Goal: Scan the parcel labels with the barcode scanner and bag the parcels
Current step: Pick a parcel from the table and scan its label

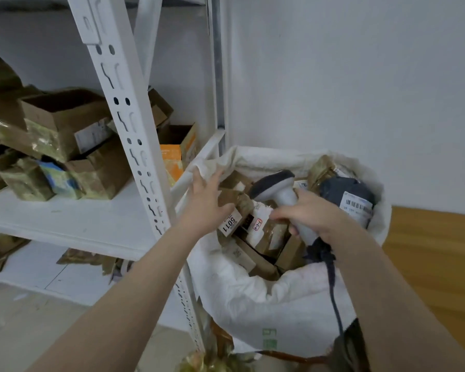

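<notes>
1. Beside the white metal shelving (124, 103), a white woven sack (266, 304) stands open on the floor, its mouth rolled down and filled with parcels.
2. The left hand (203, 196) reaches over the sack's near-left rim with fingers straight and spread, holding nothing. Its palm lies over a brown box whose label reads 5011 (230, 224); whether it presses on the box cannot be told.
3. The right hand (310, 214) is wrapped round the handle of the barcode scanner (277, 183), a pale grey unit with a dark head. The head is above the parcels at the middle of the sack.
4. A dark cable (333, 291) runs from the scanner's handle down across the front of the sack.
5. A dark grey polybag parcel (346, 190) lies at the sack's right side, and a white barcode label (356, 208) on it faces up.
6. On the shelf to the left, opened cardboard boxes (65, 119) lie piled together, and an orange box (172, 159) stands behind the upright, near the sack.
7. Wooden flooring (435, 264) shows to the right of the sack.
</notes>
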